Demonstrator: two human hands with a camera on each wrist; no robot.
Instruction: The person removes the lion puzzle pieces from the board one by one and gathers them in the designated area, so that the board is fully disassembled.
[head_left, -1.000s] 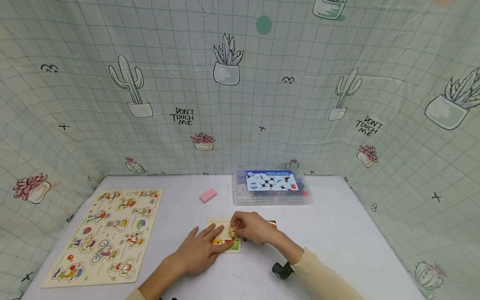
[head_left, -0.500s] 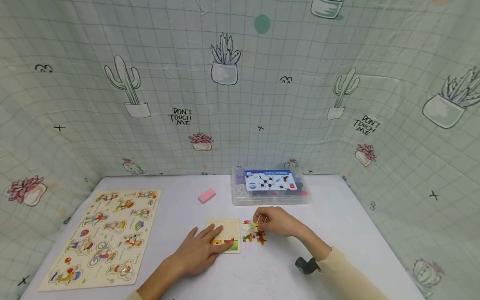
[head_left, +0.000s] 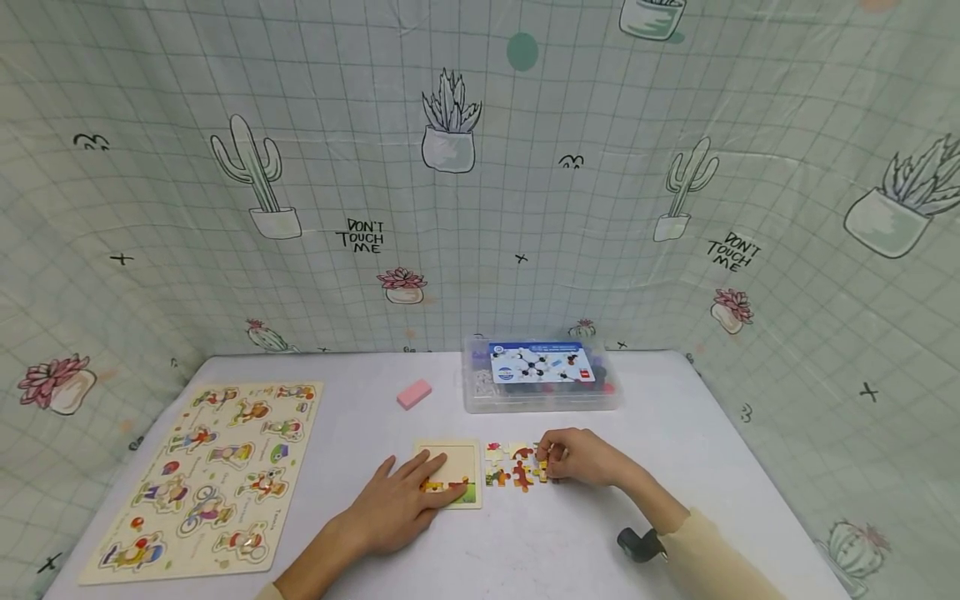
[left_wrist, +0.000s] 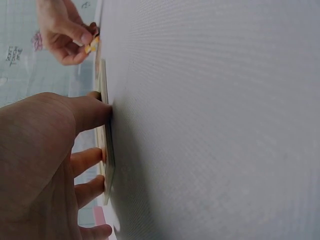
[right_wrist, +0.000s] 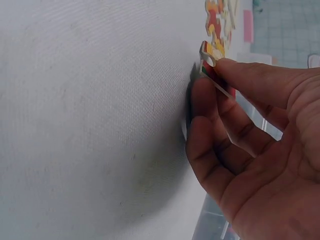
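A small square puzzle tray lies on the table, with a strip of coloured pieces along its lower part and bare pale wood above. My left hand rests on it, fingers spread over the left side and the thumb at the lower edge. To the right of the tray, several loose jigsaw pieces lie in a cluster. At that cluster's right end my right hand pinches a yellow-and-red jigsaw piece between thumb and fingers. A second piece with red and green shows right under it, partly hidden by the fingers.
At the left lies a large wooden picture board with cartoon figures. A pink block and a clear plastic case with a molecule label are toward the back. A printed curtain hangs behind the table.
My right hand has moved right from the tray, across the loose pieces to their right end, uncovering them. The left hand stays on the tray.
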